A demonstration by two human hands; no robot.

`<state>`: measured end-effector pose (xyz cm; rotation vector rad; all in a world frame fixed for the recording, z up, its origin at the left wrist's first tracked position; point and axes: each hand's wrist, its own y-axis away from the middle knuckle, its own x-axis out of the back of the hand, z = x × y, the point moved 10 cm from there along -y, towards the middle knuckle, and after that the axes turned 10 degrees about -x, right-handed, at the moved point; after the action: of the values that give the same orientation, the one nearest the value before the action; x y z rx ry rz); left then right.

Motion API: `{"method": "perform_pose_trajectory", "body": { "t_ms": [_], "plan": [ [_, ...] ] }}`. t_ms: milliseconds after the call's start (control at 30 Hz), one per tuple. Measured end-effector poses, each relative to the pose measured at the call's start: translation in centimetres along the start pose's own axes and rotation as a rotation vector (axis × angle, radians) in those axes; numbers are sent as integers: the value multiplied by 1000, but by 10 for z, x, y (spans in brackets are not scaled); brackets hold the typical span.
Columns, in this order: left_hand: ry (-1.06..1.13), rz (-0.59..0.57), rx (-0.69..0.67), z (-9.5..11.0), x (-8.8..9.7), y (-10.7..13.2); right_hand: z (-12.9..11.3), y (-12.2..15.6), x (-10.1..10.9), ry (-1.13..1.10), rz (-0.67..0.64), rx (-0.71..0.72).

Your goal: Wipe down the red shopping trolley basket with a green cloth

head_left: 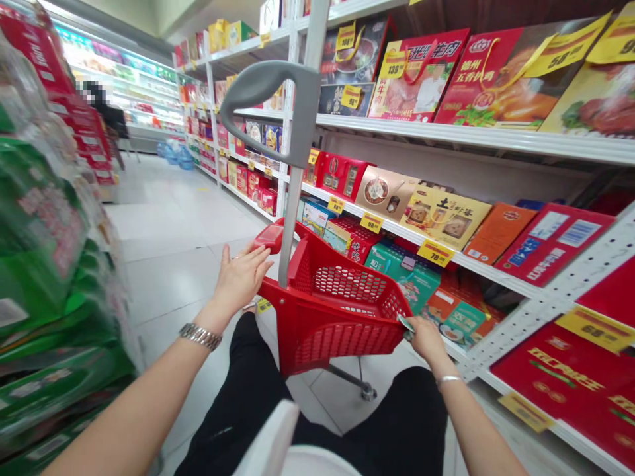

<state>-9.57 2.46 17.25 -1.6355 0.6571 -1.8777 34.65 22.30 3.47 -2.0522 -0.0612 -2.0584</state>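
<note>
**A:** What are the hands doing?

**B:** The left hand (239, 279) is open, fingers spread, with its palm against the left corner of a red wheeled shopping basket (342, 324). It has hold of nothing. A metal watch (200, 336) sits on that wrist. The right hand (426, 338) is curled over the basket's right corner, its fingers closed on the rim. A small pale green slip (405, 325) is caught there, too small to tell what it is.

**A:** Where's the basket?

**B:** Directly in front of the person's black trousers (397, 423), standing on a tiled floor (169, 291). A metal pole (292, 225) rises from it to a grey handle (270, 92).

**A:** And around it?

**B:** On the right, white shelves (476, 135) carry boxed gifts (553, 241) with yellow price tags (435, 252). A blurred green display (44, 264) stands on the left. Far down the aisle, another person (102, 109) is beside a lit chiller case (124, 86).
</note>
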Motion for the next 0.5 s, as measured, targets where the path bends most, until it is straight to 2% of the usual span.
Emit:
{"method": "perform_pose_trajectory", "body": {
  "t_ms": [67, 133, 200, 300, 400, 500],
  "plan": [
    [-16, 56, 50, -7, 2, 2, -4, -1, -4, -42, -16, 29],
    [-27, 168, 78, -3, 8, 11, -10, 2, -7, -72, -21, 41],
    [-24, 280, 52, 13, 11, 23, -19, 8, -8, -107, -8, 48],
    [-12, 349, -52, 49, 5, 38, -28, 22, -6, -135, 40, 37],
    [1, 291, -122, 78, -14, 36, -29, 38, -3, -102, 88, -8],
    [24, 126, -135, 93, -46, 25, -25, 55, 0, -62, 119, -43]
  ]
}}
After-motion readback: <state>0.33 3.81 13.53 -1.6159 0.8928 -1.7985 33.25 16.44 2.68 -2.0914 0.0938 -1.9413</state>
